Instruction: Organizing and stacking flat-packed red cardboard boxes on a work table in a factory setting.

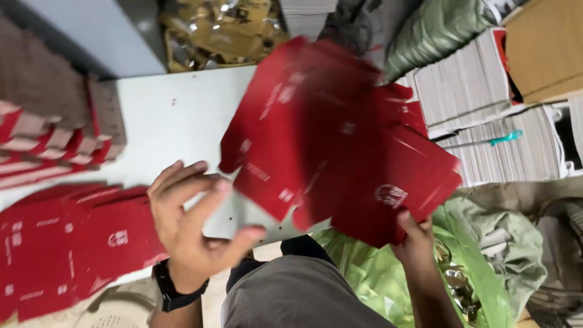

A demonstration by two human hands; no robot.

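Grey trousers (pixel 297 297) filled the bottom of the view, nearest the camera. Just above them two hands were at work. The left hand (pixel 191 228), with a black watch (pixel 173 291) on its wrist, was open, its fingers spread and curled loosely, holding nothing; it hovered over the table (pixel 176 121) edge, just beside a flat pile of red cards (pixel 73 243) spread at the left. The right hand (pixel 416 240) was closed on the lower edge of a bundle of red card sheets (pixel 340 140), thumb on the printed face. How many sheets were in the bundle could not be counted, since they were blurred, but they fanned apart. The bundle was held above the table's right part, its long axis running from the lower right up toward the upper left, printed side facing the camera. A green plastic bag (pixel 370 273) lay below the right hand. Farther left stood one stack of folded red and brown cards (pixel 54 127). Farther right, two stacks of pale sheets (pixel 467 85) lay edge-on.
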